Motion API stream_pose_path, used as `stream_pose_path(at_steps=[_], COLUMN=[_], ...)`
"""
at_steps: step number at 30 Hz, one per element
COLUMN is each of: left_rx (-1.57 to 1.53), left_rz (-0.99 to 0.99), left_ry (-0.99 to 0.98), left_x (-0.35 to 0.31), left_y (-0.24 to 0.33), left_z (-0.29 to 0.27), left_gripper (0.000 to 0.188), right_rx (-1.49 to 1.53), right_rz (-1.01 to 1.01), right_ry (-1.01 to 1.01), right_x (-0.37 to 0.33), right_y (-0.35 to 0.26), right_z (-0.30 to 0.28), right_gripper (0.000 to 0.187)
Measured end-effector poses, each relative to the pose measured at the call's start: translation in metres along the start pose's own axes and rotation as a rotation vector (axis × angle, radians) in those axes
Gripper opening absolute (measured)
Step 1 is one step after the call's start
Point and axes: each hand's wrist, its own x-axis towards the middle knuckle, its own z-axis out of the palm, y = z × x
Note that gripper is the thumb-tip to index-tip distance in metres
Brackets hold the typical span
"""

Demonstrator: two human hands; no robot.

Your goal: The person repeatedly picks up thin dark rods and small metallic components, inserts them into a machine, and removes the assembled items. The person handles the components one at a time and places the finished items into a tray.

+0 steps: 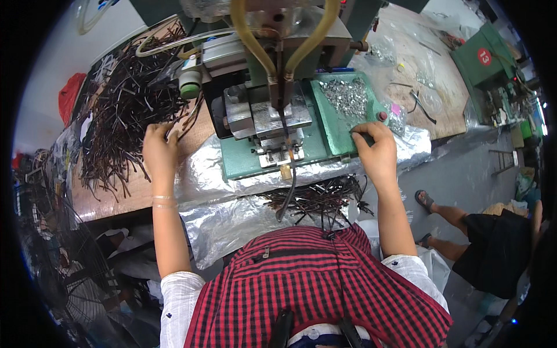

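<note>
At the right edge of the pile of thin dark strips (125, 107), my left hand (159, 153) has its fingers pinched on a dark strip (187, 123). My right hand (377, 152) is over the near right corner of a green tray (326, 119), fingers curled and thumb tip against them; anything between them is too small to make out. Small silvery metal pieces (347, 97) lie heaped in that tray. Between my hands stands a press machine (270, 124). One long dark strip (293, 174) runs out from under its head and hangs toward my lap.
More dark strips (325, 200) lie on silver foil (220, 226) in front of me. A red button (382, 116) sits beside the tray. Another green machine (484, 58) stands far right, and a seated person's legs (452, 223) show at the right.
</note>
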Motion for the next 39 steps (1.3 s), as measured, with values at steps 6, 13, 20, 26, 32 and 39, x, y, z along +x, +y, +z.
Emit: stream_pose_path(at_steps=[6, 13, 20, 26, 32, 39], left_rx=[0.091, -0.657, -1.526, -1.380, -1.493, -1.428], left_rz=[0.003, -0.336, -0.630, -0.220, 0.440, 0.370], left_ry=[-0.230, -0.870, -0.442, 0.145, 0.225, 0.288], left_x=[0.011, 0.027, 0.001, -0.019, -0.010, 0.014], left_y=[-0.036, -0.024, -0.011, 0.078, 0.143, 0.167], left_z=[0.032, -0.029, -0.016, -0.032, -0.112, -0.094], left_gripper=[0.012, 0.018, 0.023, 0.015, 0.015, 0.013], right_rx=[-0.098, -0.158, 0.504, 0.805, 1.090, 1.015], right_rz=[-0.093, -0.171, 0.124, -0.034, -0.033, -0.040], right_ry=[0.080, 0.091, 0.138, 0.063, 0.102, 0.147], right_x=[0.001, 0.013, 0.020, 0.029, 0.032, 0.030], right_y=[-0.003, 0.011, 0.009, -0.097, -0.139, -0.143], right_z=[0.010, 0.020, 0.022, 0.018, 0.055, 0.053], right_gripper=[0.012, 0.013, 0.020, 0.016, 0.048, 0.057])
